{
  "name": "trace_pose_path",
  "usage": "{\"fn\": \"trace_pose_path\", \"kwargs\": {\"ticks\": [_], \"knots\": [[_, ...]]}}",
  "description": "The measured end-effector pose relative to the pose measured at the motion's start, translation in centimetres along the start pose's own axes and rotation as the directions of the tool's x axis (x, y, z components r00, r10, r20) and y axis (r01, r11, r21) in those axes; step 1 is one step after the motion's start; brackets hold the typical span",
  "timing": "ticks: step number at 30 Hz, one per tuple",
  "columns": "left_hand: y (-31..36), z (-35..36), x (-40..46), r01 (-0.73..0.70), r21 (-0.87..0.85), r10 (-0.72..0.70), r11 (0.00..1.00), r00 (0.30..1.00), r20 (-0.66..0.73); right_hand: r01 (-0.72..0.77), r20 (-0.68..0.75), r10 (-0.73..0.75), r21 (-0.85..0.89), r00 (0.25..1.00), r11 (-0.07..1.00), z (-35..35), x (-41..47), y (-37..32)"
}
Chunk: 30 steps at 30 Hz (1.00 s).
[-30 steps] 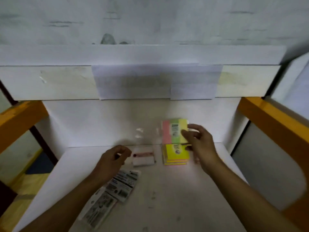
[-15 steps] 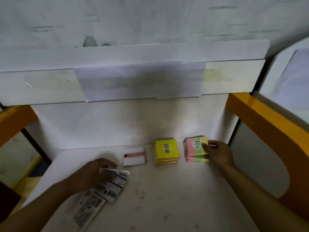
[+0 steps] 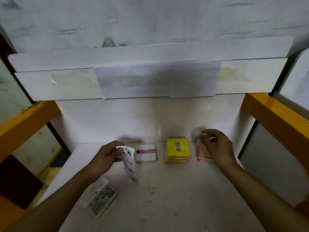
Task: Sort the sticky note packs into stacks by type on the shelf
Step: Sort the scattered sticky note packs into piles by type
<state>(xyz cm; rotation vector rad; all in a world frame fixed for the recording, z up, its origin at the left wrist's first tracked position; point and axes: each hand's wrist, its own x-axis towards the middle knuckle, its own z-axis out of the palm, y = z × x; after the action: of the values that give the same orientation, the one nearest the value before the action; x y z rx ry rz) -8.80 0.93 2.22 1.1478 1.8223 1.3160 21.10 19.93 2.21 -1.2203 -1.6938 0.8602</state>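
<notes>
1. Sticky note packs line the back of the shelf (image 3: pixel 184 198): white pack (image 3: pixel 145 153), yellow stack (image 3: pixel 178 150), pink-green pack (image 3: pixel 203 154) — that last one just set down, starting its own stack.
2. Right hand (image 3: pixel 217 148) hovers over it, fingers loosely curled — contact unclear.
3. Left hand (image 3: pixel 107 155) has lifted a long printed pack (image 3: pixel 129 162), pinching its top; another printed pack (image 3: pixel 101 199) lies near the front.
</notes>
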Motion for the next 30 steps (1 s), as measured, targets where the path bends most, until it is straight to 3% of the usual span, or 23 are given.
{"fn": "trace_pose_path", "kwargs": {"ticks": [3, 6, 9, 12, 16, 18, 20, 22, 25, 30], "knots": [[2.1, 1.5, -0.2, 0.040, -0.240, -0.026, 0.970, 0.998, 0.060, 0.128, 0.297, -0.162, 0.128, 0.941, 0.983, 2.3, -2.1, -5.2], [4.4, 3.0, -0.3, 0.084, -0.499, -0.052, 0.863, 0.996, 0.078, -0.014, 0.608, -0.127, 0.222, 0.784, 0.975, 4.8, -4.0, -7.9], [6.1, 4.1, -0.5, 0.071, -0.605, -0.034, 0.793, 0.997, 0.073, -0.272, 0.743, -0.058, 0.315, 0.667, 0.909, 6.5, -5.5, -8.5], [6.5, 4.6, -0.8, 0.043, -0.547, 0.003, 0.836, 0.997, 0.083, -0.304, 0.788, -0.109, 0.356, 0.606, 0.883, 7.3, -6.2, -8.2], [5.6, 4.1, -1.0, -0.022, -0.323, 0.025, 0.946, 1.000, 0.004, -0.245, 0.691, -0.055, 0.329, 0.721, 0.912, 7.9, -6.4, -7.6], [5.2, 3.8, -1.0, 0.061, -0.305, -0.058, 0.950, 0.998, 0.017, -0.282, 0.635, -0.004, 0.349, 0.773, 0.893, 8.0, -6.1, -7.4], [4.6, 3.6, -1.1, 0.210, -0.393, -0.209, 0.895, 0.977, 0.046, -0.307, 0.587, 0.030, 0.379, 0.809, 0.873, 8.1, -5.6, -7.2], [4.2, 3.2, -1.2, 0.251, -0.386, -0.229, 0.888, 0.968, 0.103, -0.295, 0.564, 0.033, 0.381, 0.825, 0.876, 8.1, -5.4, -7.3], [3.6, 2.9, -1.5, 0.160, -0.229, -0.129, 0.960, 0.981, 0.145, -0.270, 0.577, 0.038, 0.321, 0.816, 0.908, 8.7, -5.5, -7.5], [3.2, 1.6, -1.2, 0.131, -0.210, -0.141, 0.969, 0.989, -0.033, -0.241, 0.564, 0.034, 0.297, 0.825, 0.924, 10.0, -5.4, -8.3]]}}
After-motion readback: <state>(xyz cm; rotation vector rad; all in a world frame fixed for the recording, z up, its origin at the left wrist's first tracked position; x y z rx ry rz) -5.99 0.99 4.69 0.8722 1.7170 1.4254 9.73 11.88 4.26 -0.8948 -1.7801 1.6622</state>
